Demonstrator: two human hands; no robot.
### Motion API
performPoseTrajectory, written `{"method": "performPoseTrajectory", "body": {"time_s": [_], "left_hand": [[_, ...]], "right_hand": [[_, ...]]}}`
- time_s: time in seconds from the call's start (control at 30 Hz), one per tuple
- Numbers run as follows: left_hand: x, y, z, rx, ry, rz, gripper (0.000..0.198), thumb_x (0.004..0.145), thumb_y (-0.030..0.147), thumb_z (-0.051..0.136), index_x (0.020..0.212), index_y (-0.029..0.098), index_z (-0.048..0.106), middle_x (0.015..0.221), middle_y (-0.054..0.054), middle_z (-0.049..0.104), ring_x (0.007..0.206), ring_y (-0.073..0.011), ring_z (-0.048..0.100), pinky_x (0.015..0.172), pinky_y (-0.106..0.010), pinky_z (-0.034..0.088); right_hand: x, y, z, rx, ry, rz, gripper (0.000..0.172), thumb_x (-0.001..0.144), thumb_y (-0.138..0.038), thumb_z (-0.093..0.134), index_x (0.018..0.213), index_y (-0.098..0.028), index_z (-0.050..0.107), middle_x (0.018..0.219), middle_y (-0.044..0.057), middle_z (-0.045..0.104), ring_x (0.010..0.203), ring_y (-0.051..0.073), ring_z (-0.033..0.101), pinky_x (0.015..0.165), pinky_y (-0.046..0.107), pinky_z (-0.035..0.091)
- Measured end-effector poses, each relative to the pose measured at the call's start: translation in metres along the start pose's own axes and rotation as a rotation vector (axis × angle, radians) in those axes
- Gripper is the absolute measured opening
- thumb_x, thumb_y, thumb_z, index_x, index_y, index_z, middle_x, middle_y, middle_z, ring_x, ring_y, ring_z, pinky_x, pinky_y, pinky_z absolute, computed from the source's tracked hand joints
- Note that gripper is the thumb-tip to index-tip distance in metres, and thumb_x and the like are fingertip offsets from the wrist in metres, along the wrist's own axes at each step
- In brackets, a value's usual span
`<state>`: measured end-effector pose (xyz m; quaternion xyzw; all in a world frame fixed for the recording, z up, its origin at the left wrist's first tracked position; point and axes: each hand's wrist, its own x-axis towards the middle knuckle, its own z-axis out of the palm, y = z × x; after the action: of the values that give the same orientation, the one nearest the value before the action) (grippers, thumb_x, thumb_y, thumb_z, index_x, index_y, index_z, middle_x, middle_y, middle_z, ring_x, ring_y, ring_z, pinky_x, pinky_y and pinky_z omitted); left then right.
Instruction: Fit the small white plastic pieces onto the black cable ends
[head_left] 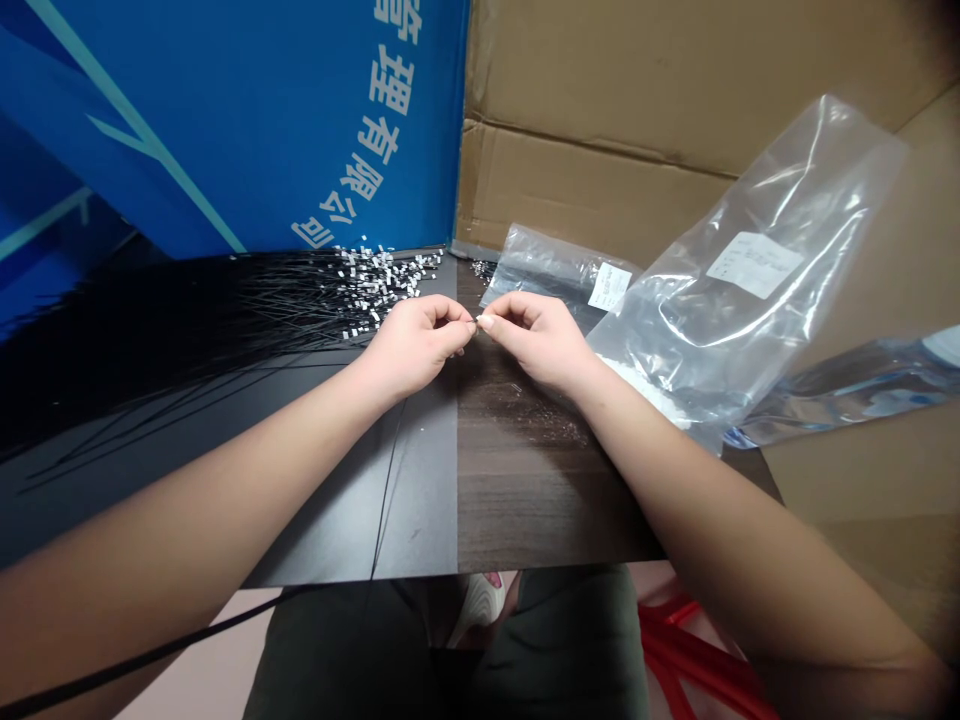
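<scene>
My left hand (417, 343) and my right hand (535, 337) meet fingertip to fingertip over the middle of a dark table (480, 500). Both are closed in a pinch. A tiny pale piece (478, 322) shows between the fingertips; I cannot make out what it is. A thin black strand (386, 490) runs from under my left hand toward the table's front edge. Just behind my left hand lies a fan of black strands (187, 320) with small white tips (375, 280).
Clear plastic bags with white labels (720, 290) lie right of my hands. A smaller bag (555, 270) sits behind them. A blue printed board (247, 120) and brown cardboard (637, 100) stand at the back. Small clear bits (547, 425) are scattered under my right wrist.
</scene>
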<state>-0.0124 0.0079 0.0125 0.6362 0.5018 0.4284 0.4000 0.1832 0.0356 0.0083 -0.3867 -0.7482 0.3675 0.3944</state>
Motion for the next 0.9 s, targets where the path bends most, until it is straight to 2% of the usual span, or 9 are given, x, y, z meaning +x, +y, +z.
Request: {"method": "performPoseTrajectory", "body": {"time_s": [0.9], "left_hand": [[-0.0003,0.0003,0.0014,-0.092,0.019,-0.015,0.013,0.078,0.029,0.074,0.076,0.016,0.071,0.066,-0.001,0.066,0.062,-0.0132,0.057,0.064,-0.028,0.043]], "right_hand": [[-0.0001,-0.0019,0.0063,0.019,0.055,-0.009,0.016,0.090,-0.031,0.069,0.080,-0.018,0.067,0.079,0.001,0.067,0.072,0.015,0.055,0.070,0.031,0.042]]}}
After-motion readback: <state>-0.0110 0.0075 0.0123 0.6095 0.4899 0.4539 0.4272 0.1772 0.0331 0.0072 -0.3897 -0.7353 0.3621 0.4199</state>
